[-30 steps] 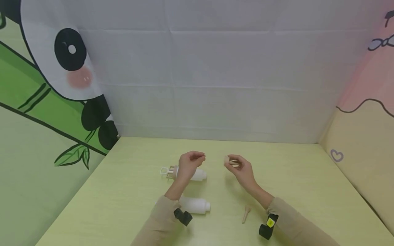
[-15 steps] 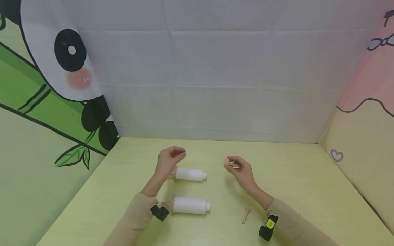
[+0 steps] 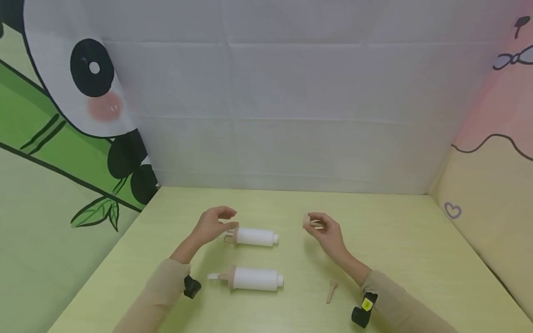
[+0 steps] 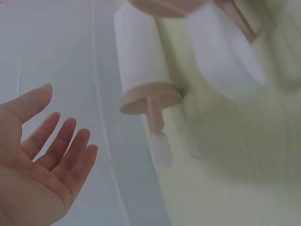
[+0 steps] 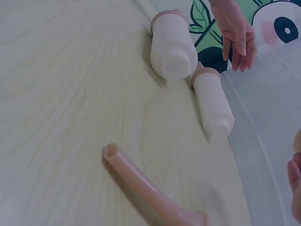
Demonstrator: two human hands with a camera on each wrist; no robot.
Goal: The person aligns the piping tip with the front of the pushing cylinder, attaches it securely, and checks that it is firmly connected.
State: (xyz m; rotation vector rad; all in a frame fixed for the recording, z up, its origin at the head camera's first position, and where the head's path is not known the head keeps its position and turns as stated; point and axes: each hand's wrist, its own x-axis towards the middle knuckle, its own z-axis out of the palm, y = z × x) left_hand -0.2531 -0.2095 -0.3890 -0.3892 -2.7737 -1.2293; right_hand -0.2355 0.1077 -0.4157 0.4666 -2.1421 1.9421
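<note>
My left hand (image 3: 214,225) hovers by the collar end of the far white bottle (image 3: 256,237), thumb and fingers spread. Nothing is in it in the left wrist view, where its palm (image 4: 37,183) shows. A nearer white bottle (image 3: 256,279) lies parallel, with a beige collar (image 3: 231,277) and a white-tipped stem (image 3: 218,276) pointing left. Over the table right of the bottles, my right hand (image 3: 329,231) pinches a small beige piece (image 3: 306,221); its stem runs back toward the palm. Only that hand's edge (image 5: 296,193) appears in the right wrist view.
A small beige tube with a flared end (image 3: 332,291) lies on the pale yellow table (image 3: 395,240), below the right hand. A white cloth wall (image 3: 291,115) closes off the back. Printed panels stand left and right.
My left hand has moved left past the far bottle, and its pinched fingers have spread apart. Both bottles show more fully. The right hand holds its place with the beige piece.
</note>
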